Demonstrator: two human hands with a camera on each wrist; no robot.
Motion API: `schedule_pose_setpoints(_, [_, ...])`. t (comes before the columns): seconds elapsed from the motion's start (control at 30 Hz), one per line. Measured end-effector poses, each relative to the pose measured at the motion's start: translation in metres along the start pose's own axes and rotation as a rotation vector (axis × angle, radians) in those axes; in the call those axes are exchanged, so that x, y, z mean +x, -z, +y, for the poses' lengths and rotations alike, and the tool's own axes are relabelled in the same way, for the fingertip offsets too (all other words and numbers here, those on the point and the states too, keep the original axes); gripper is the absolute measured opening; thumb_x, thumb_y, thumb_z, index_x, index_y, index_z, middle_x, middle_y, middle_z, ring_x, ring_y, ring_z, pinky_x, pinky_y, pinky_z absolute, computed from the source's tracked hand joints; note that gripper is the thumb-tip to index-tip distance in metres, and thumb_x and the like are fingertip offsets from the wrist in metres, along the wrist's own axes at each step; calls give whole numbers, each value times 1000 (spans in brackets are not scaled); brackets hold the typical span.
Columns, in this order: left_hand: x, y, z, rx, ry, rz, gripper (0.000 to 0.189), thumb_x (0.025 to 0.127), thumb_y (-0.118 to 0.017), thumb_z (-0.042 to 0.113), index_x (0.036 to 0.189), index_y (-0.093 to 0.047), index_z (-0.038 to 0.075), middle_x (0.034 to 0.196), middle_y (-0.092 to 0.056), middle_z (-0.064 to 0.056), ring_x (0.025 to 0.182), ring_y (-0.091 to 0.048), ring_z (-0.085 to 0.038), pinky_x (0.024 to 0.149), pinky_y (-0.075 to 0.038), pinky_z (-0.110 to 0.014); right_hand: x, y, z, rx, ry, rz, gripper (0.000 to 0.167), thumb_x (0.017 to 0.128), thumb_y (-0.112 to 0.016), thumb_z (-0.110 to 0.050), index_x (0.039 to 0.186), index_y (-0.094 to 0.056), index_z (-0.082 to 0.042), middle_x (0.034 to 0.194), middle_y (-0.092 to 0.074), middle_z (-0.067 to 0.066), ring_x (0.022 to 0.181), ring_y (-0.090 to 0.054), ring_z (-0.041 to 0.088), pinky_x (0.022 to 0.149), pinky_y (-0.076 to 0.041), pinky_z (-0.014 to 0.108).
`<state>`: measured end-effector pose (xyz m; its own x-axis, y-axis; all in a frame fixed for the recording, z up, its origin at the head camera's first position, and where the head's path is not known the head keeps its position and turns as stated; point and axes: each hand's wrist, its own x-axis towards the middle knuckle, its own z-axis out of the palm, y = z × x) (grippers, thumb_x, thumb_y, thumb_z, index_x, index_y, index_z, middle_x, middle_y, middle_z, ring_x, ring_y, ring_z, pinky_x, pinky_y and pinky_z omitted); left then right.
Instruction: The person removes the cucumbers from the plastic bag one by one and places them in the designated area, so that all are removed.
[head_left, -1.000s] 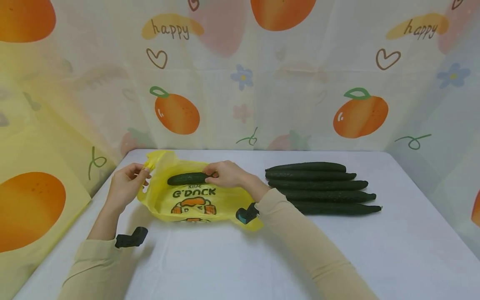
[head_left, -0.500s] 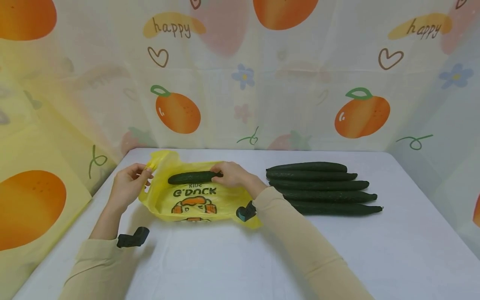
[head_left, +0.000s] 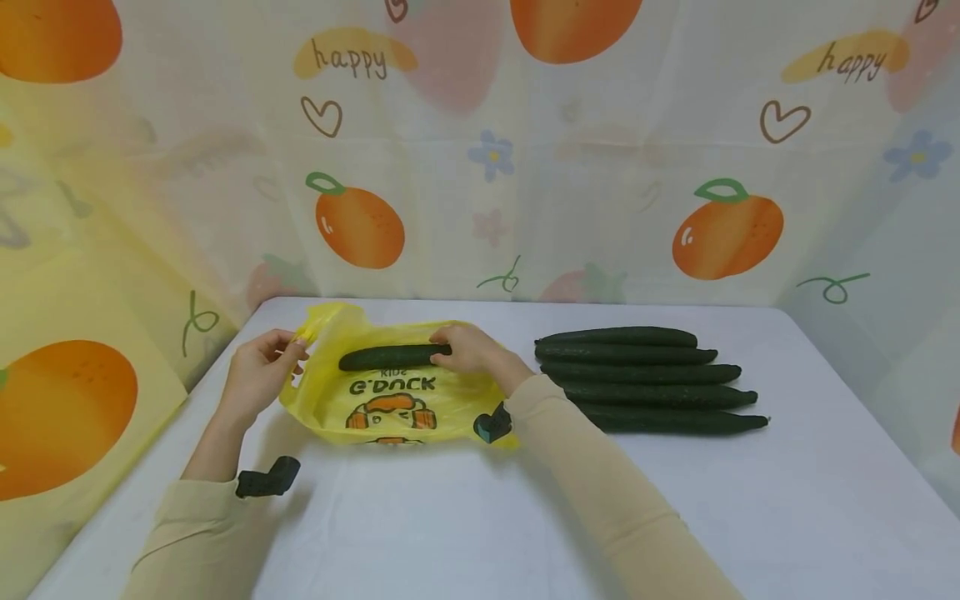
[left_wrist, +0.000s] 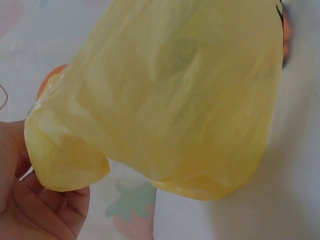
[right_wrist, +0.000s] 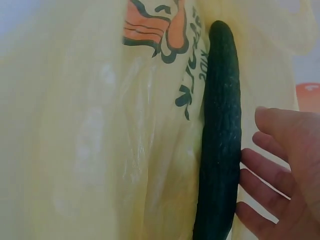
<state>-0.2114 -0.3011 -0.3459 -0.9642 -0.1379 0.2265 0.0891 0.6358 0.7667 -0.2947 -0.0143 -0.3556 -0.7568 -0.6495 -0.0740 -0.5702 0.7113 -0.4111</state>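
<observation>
A yellow plastic bag (head_left: 330,408) with black duck lettering lies spread on the left half of the table. My left hand (head_left: 258,371) pinches its handle at the upper left corner; in the left wrist view the curled fingers (left_wrist: 75,205) hold the thin film. One dark green cucumber (head_left: 390,358) lies uncovered on the yellow film beside the lettering. At that cucumber's right end is my right hand (head_left: 472,346). The right wrist view shows its fingertips along one side of the cucumber (right_wrist: 220,125), with the thumb (right_wrist: 272,120) apart from it.
Several more cucumbers (head_left: 652,396) lie side by side at the right of the bag. A white cloth covers the table (head_left: 420,517). Behind it hangs a printed fabric backdrop (head_left: 570,192); a yellowish side of it (head_left: 90,275) borders the left.
My right hand has slid to the right along the cucumber, so more of the cucumber's right end shows. The left hand keeps its hold on the bag with little movement.
</observation>
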Motion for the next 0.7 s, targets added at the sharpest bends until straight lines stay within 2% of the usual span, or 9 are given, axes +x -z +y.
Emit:
schedule_pose_setpoints(0.17, [-1, 0, 1, 3, -9, -7, 32, 94, -51, 30, 100, -60, 0, 83, -61, -12, 63, -56, -7, 49, -48, -21, -1, -1, 0, 12, 7, 13, 41, 94, -53, -24, 131, -49, -5, 129, -54, 8, 119, -51, 21, 100, -40, 33])
schedule_pose_setpoints(0.37, [-1, -1, 1, 1, -14, -6, 32, 94, -51, 29, 100, -60, -1, 83, -61, -13, 63, -57, -6, 49, -49, -21, 0, 0, 0, 0, 14, -4, 41, 94, -53, -24, 130, -50, -5, 129, -54, 8, 120, -49, 21, 101, -39, 33])
schedule_pose_setpoints(0.53, [-1, -1, 2, -6, -4, -12, 32, 95, -50, 29, 101, -60, -1, 85, -61, -12, 64, -57, -6, 50, -49, -20, 0, -3, 2, -31, -35, -33, 43, 94, -52, -28, 133, -48, -8, 134, -50, 5, 126, -44, 21, 104, -35, 33])
schedule_pose_setpoints(0.7, [-1, 0, 2, 1, -3, -12, 33, 95, -50, 29, 102, -60, -1, 85, -61, -14, 64, -57, -6, 50, -49, -20, 1, -5, 4, -41, -51, -47, 43, 94, -51, -29, 133, -47, -10, 131, -52, 5, 121, -49, 18, 101, -39, 32])
